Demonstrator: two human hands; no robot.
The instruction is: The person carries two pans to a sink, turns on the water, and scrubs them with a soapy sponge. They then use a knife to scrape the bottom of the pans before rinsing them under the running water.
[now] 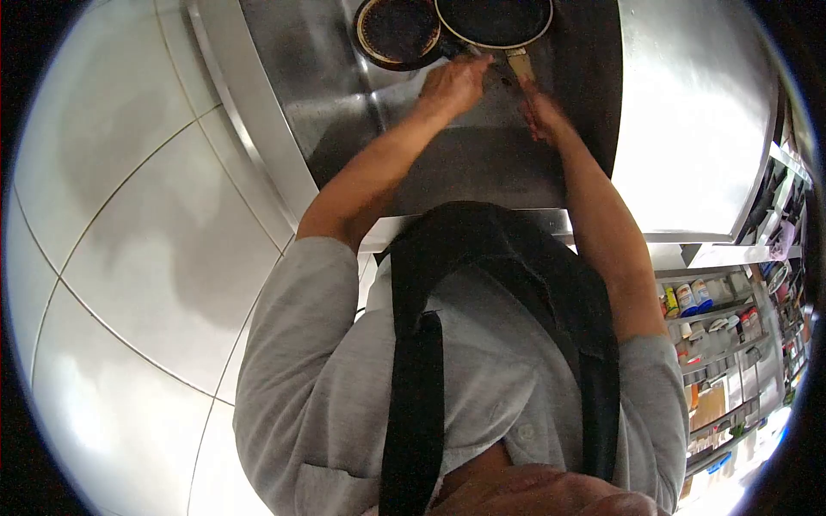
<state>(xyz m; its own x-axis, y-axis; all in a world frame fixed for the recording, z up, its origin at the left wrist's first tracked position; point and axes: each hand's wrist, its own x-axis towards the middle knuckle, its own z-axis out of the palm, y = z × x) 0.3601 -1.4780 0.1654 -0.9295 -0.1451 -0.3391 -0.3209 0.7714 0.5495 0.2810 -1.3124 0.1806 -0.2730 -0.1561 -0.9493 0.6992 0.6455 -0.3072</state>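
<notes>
A dark frying pan (495,19) with a pale rim is partly cut off by the top edge of the view. Its worn, yellowish handle (519,63) runs down to my right hand (542,113), whose fingers are closed round its end. To the left of that handle, my left hand (456,86) is closed just below the pan's rim. What its fingers hold is too small and blurred to make out. A second round pan (398,33), blackened with a browned ring, lies just beyond my left hand.
Beneath the hands is a dark metal basin or work surface (482,168) with a steel edge (249,112) on the left. White tiles (129,215) are at left. A bright steel counter (688,120) is at right, above shelves with several containers (693,297).
</notes>
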